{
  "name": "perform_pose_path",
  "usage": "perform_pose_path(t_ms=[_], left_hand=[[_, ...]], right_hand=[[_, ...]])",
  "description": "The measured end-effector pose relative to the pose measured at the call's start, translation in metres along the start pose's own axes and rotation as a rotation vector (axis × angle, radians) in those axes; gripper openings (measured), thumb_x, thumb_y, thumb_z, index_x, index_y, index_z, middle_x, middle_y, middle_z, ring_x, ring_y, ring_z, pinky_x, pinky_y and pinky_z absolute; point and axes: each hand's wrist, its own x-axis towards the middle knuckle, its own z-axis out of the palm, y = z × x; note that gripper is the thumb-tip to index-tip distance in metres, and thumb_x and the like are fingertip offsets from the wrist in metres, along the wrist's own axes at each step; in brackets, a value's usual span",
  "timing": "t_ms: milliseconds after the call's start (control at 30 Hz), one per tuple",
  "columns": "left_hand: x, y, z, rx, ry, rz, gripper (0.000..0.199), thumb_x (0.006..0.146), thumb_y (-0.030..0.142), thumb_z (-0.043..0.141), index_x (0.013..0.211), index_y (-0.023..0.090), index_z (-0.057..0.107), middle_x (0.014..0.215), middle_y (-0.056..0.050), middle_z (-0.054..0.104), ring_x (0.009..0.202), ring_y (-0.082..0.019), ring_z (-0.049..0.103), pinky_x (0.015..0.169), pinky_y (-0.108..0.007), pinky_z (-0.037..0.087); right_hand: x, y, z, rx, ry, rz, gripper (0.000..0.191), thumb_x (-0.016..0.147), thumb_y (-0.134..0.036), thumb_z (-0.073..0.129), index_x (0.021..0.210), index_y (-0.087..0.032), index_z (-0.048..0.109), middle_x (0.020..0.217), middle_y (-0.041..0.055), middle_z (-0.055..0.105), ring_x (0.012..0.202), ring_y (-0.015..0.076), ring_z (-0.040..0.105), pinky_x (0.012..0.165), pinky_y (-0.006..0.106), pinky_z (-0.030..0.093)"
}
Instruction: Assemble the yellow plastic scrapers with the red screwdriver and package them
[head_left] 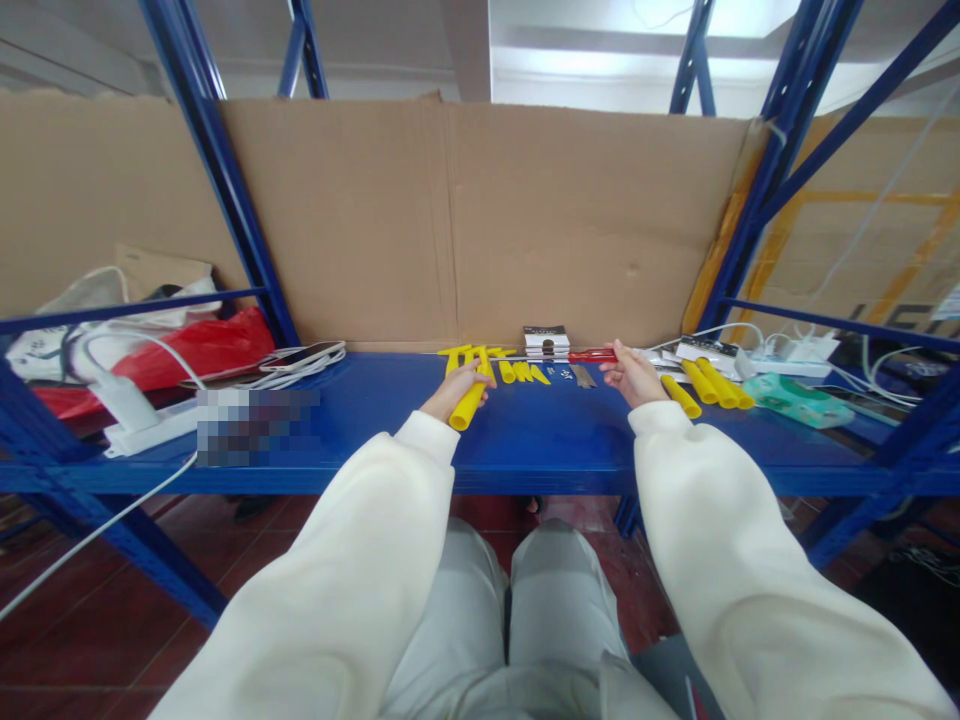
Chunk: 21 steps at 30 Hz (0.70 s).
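Note:
My left hand (457, 389) is closed round a yellow tube (468, 405), whose open end points toward me. My right hand (628, 374) grips the red handle of a screwdriver (592, 356); its thin shaft reaches left toward the yellow pieces. Several more yellow parts (508, 372) lie behind and right of my left hand. Between the hands, small metal bits (568, 374) and a flat grey piece (583, 376) rest on the blue table (540, 430). A small black-and-white box (545, 341) stands at the back.
Several yellow tubes (705, 384), a green packet (799, 400) and white cables lie right of my right hand. On the left are a power strip (150, 425), a red bag (217, 350) and coiled cable (300, 365). Cardboard (562, 220) closes the back between blue posts.

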Motion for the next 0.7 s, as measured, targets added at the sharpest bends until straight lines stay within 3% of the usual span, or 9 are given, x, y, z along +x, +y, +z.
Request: perform_pose_path(t_ms=[333,533,700], left_hand=[[0.0031,-0.0015,-0.0016,0.002,0.003,0.002,0.08,0.084,0.009,0.06,0.156,0.021,0.028,0.076,-0.003,0.067,0.041,-0.008,0.051,0.042,-0.019,0.041],[0.0021,-0.0012,-0.0005,0.006,0.011,0.004,0.078,0.085,0.005,0.054,0.156,0.02,0.026,0.072,-0.001,0.065,0.041,-0.009,0.05,0.041,-0.018,0.04],[0.003,-0.0017,-0.001,0.004,0.005,0.003,0.079,0.085,0.006,0.056,0.156,0.021,0.027,0.074,-0.001,0.065,0.04,-0.008,0.05,0.04,-0.018,0.04]], right_hand=[[-0.0025,-0.0039,0.0013,0.102,-0.092,-0.023,0.02,0.081,-0.038,0.075,0.089,-0.022,0.066,0.063,-0.0009,0.071,0.051,0.01,0.065,0.052,0.018,0.053],[-0.0015,-0.002,0.0015,0.074,-0.061,-0.033,0.031,0.08,-0.043,0.078,0.072,-0.021,0.057,0.061,-0.0013,0.071,0.047,0.008,0.062,0.05,0.016,0.052],[-0.0016,-0.0025,0.0019,0.058,-0.053,-0.017,0.033,0.081,-0.045,0.075,0.071,-0.021,0.055,0.059,-0.0014,0.07,0.044,0.0084,0.061,0.047,0.017,0.052]])
